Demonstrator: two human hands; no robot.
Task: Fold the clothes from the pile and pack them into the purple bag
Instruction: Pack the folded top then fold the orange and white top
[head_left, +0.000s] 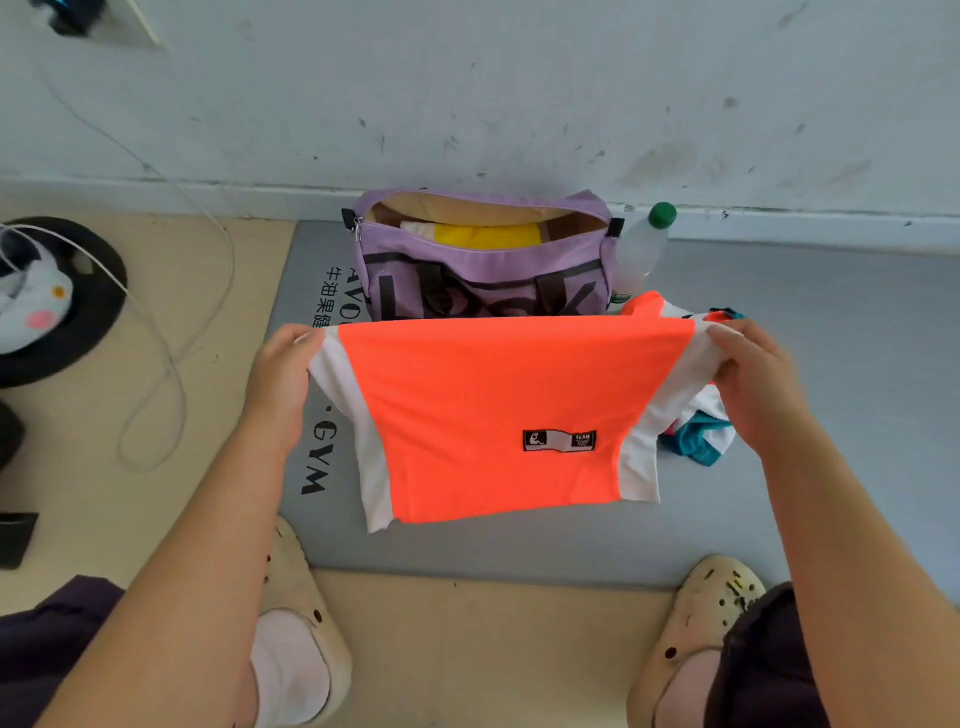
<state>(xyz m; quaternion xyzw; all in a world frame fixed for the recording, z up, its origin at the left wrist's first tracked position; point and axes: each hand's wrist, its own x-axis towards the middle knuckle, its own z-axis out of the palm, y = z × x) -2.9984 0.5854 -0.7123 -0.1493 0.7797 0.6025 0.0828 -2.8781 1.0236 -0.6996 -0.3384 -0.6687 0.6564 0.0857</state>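
Observation:
An orange garment (493, 410) with white side panels and a small black patch hangs stretched between my hands above the grey mat (831, 332). My left hand (283, 364) grips its upper left corner and my right hand (753, 379) grips its upper right corner. Behind it, against the wall, stands the purple bag (483, 270), unzipped, with yellow and white folded cloth inside. The pile (698, 431) of white, teal and orange clothes lies on the mat at the right, partly hidden by the garment and my right hand.
A clear bottle with a green cap (647, 244) leans at the bag's right end. White cables (166, 332) loop over the beige floor on the left, beside a round black base (78, 332). My feet in cream clogs (306, 623) stand at the mat's near edge.

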